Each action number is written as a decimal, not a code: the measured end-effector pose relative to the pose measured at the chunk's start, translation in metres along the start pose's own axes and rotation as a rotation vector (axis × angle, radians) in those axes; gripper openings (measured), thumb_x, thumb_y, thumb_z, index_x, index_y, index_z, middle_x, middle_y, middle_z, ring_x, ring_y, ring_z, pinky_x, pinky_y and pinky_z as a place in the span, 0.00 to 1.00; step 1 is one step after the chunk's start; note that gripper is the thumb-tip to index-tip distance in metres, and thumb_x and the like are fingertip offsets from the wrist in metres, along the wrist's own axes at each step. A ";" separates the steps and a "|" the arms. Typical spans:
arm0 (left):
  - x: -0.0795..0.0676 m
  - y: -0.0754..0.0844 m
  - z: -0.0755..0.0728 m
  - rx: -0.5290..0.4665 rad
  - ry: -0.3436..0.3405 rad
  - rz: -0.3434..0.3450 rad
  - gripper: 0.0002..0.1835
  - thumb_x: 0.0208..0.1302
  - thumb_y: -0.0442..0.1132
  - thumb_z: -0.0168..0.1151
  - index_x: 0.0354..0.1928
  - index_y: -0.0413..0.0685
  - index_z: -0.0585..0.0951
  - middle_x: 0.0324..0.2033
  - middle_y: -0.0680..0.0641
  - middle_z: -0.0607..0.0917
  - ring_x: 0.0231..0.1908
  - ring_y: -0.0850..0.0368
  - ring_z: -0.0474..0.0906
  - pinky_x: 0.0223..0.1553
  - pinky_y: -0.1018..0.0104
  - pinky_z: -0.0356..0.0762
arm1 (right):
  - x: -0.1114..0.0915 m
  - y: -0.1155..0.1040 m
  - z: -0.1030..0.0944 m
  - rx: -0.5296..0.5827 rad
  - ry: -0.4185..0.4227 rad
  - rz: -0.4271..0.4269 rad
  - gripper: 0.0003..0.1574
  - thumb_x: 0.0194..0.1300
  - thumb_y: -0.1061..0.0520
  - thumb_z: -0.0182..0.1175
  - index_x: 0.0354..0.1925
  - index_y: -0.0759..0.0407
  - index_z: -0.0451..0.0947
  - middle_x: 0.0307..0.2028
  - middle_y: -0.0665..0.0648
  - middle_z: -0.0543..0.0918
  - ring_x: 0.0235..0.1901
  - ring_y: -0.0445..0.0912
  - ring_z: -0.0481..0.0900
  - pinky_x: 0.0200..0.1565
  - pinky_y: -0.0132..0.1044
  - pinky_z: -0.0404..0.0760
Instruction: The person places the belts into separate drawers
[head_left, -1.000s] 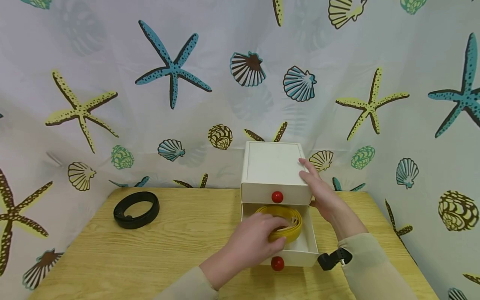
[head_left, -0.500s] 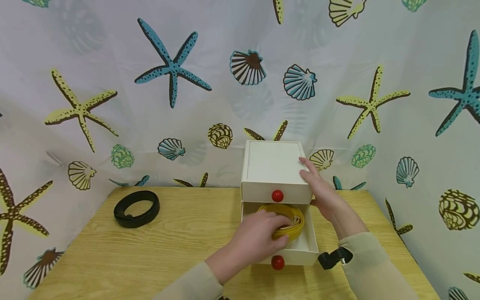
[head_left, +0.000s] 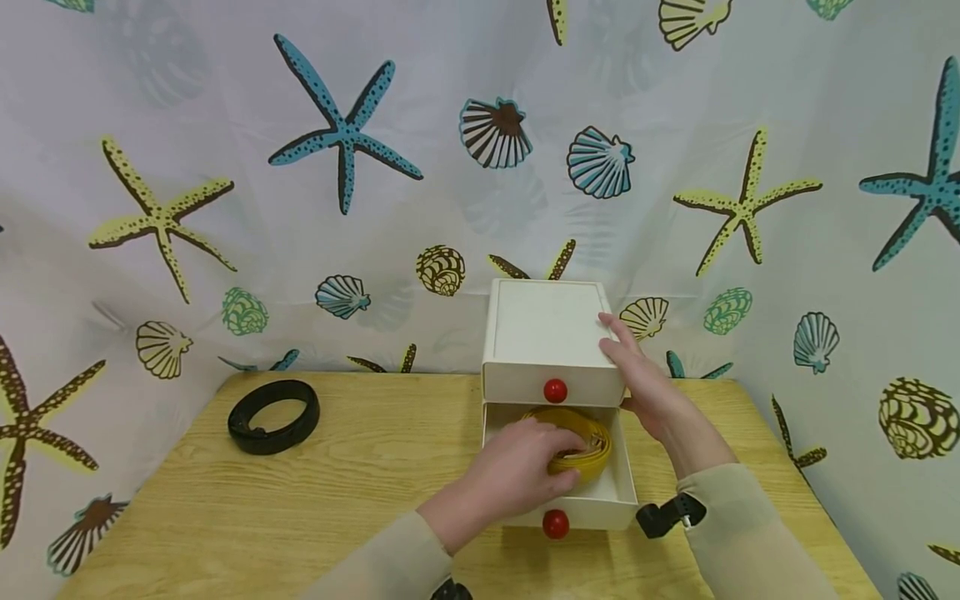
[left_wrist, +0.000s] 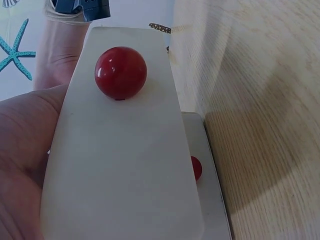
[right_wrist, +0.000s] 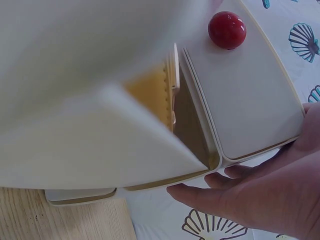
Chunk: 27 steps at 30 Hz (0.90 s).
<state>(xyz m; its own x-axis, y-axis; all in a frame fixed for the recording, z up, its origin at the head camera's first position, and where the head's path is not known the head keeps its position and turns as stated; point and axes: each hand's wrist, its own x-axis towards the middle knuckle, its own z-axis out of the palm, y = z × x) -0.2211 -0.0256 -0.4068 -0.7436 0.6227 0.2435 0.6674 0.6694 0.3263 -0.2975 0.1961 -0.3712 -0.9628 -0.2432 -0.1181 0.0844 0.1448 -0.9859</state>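
Ideally, the left hand (head_left: 517,471), pinching the coiled yellow belt (head_left: 596,463) inside the lower drawer (head_left: 600,515), should gather its loops together, while the right hand (head_left: 651,387), fingers straight against the white cabinet (head_left: 551,323), should brace it.

A belt (head_left: 591,468) lies in the lower drawer (head_left: 600,515).

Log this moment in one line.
left hand: grips yellow belt; lower drawer: open, yellow belt inside; right hand: touches cabinet; black belt: on table
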 end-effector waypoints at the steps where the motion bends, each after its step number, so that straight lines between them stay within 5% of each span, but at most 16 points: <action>1: 0.001 0.000 0.000 -0.001 -0.006 -0.002 0.16 0.71 0.44 0.76 0.59 0.57 0.92 0.52 0.60 0.92 0.49 0.61 0.87 0.55 0.61 0.83 | 0.000 0.000 0.000 -0.001 0.001 0.000 0.40 0.90 0.38 0.40 0.90 0.28 0.38 0.89 0.56 0.30 0.85 0.66 0.38 0.75 0.80 0.50; 8: 0.007 -0.002 0.001 -0.006 -0.060 -0.005 0.16 0.73 0.45 0.77 0.60 0.58 0.91 0.54 0.61 0.92 0.52 0.61 0.87 0.60 0.59 0.82 | -0.001 -0.001 0.000 0.003 0.001 0.001 0.40 0.90 0.38 0.40 0.90 0.28 0.38 0.89 0.56 0.30 0.85 0.66 0.37 0.75 0.81 0.50; 17: 0.010 -0.005 0.000 -0.034 -0.096 0.002 0.15 0.68 0.42 0.81 0.55 0.57 0.92 0.48 0.62 0.92 0.46 0.65 0.85 0.52 0.66 0.82 | -0.001 0.000 0.001 -0.002 0.006 -0.001 0.40 0.90 0.39 0.40 0.90 0.28 0.39 0.89 0.56 0.30 0.85 0.65 0.36 0.75 0.81 0.49; 27: 0.009 -0.008 -0.003 -0.021 -0.128 -0.030 0.12 0.67 0.44 0.81 0.51 0.59 0.93 0.44 0.63 0.92 0.46 0.65 0.85 0.59 0.55 0.79 | 0.000 0.000 0.001 0.000 0.011 0.003 0.41 0.90 0.39 0.41 0.90 0.28 0.39 0.89 0.55 0.29 0.85 0.65 0.36 0.75 0.81 0.49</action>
<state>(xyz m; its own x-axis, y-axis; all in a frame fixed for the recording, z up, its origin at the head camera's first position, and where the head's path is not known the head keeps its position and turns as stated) -0.2334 -0.0263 -0.4046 -0.7511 0.6500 0.1154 0.6430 0.6805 0.3513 -0.2978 0.1952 -0.3711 -0.9653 -0.2319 -0.1200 0.0875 0.1456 -0.9855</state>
